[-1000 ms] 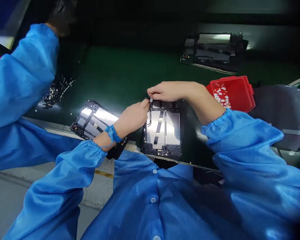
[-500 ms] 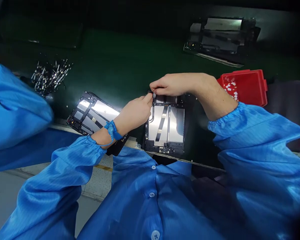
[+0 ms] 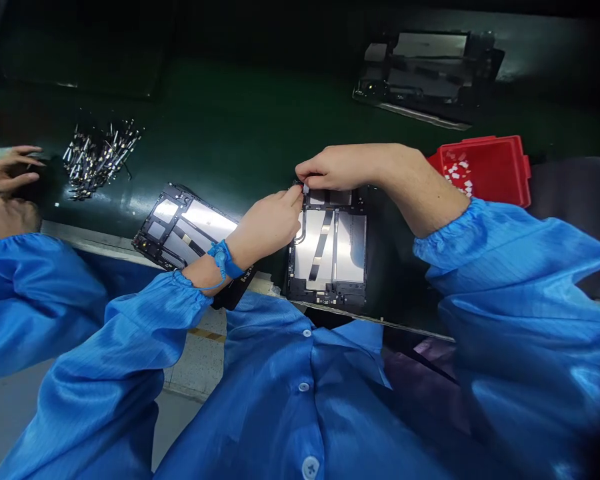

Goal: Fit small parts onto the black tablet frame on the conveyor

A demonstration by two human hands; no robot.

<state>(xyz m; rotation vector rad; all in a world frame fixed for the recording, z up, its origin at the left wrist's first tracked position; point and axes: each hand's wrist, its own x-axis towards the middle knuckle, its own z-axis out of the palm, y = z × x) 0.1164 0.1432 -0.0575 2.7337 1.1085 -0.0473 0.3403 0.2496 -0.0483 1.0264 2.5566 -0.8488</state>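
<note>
An opened tablet frame (image 3: 330, 257) with two silver panels and a black ribbon cable lies on the green belt (image 3: 240, 140) right in front of me. My left hand (image 3: 267, 227), with a blue wrist strap, pinches a small part at the frame's top left corner. My right hand (image 3: 343, 167) reaches in from the right and its fingertips pinch the same small part at that corner. The two hands' fingertips almost touch. What exactly they pinch is too small to make out.
A second tablet frame (image 3: 180, 223) lies to the left at the belt's near edge. A pile of small metal parts (image 3: 97, 157) sits far left beside a co-worker's hands (image 3: 5, 190). A red bin (image 3: 485, 170) with white scraps stands at right, and another frame (image 3: 425, 70) farther back.
My hands stay at the frame's top left corner. The co-worker's blue sleeve has drawn back to the left, and their hands now show at the left edge.
</note>
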